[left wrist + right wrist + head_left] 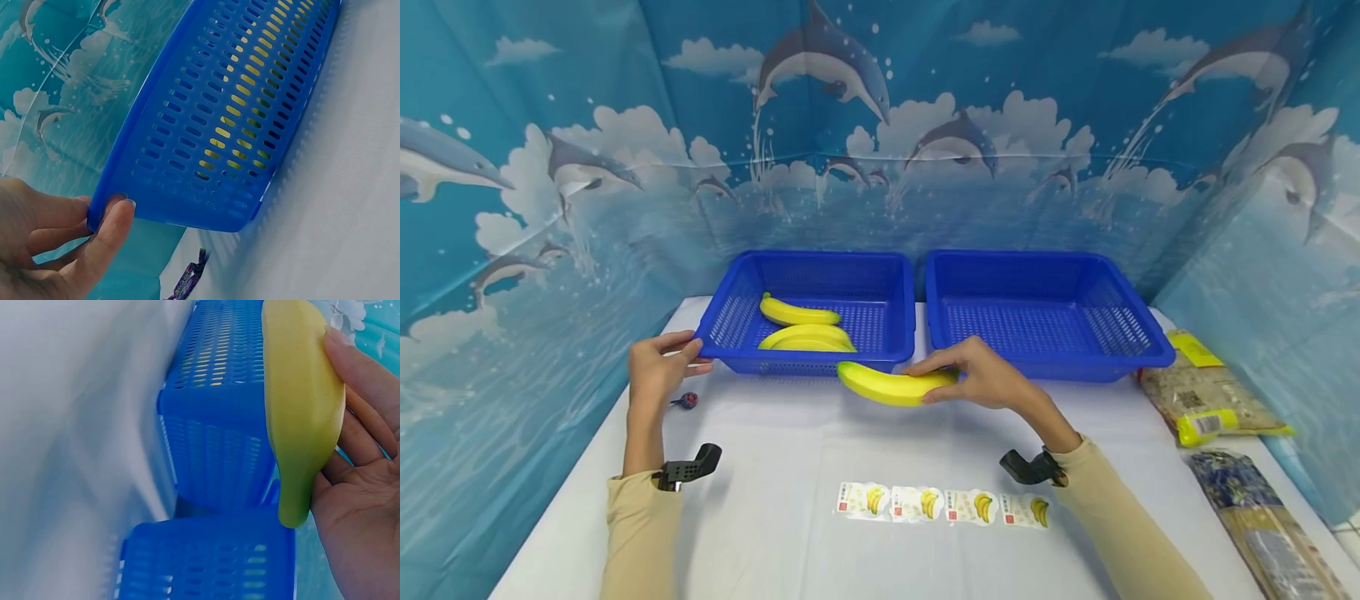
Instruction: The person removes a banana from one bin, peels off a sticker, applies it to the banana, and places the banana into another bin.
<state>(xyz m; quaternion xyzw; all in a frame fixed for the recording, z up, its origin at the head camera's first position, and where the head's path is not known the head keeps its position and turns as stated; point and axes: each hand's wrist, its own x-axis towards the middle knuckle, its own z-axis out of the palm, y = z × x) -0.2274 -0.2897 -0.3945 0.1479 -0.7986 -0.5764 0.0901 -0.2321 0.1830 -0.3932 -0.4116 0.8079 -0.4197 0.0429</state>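
My left hand (658, 364) pinches the front left corner of the left blue basket (820, 358) by its rim. In the left wrist view, thumb and fingers lie on both sides of that rim. Inside this basket, one banana (797, 313) lies toward the back and more bananas (808, 337) lie together near the front wall. My right hand (981, 375) grips another banana (883, 386), held lengthwise just in front of the basket's front right corner. Its green stem end points back past the palm in the right wrist view (297, 506).
A second blue basket (1045, 365) stands right of the first, with nothing in it. Several banana-print stickers (917, 503) lie in a row near the front. A small wrapped candy (688, 400) sits at left. Two packaged bags (1206, 392) lie along the right edge.
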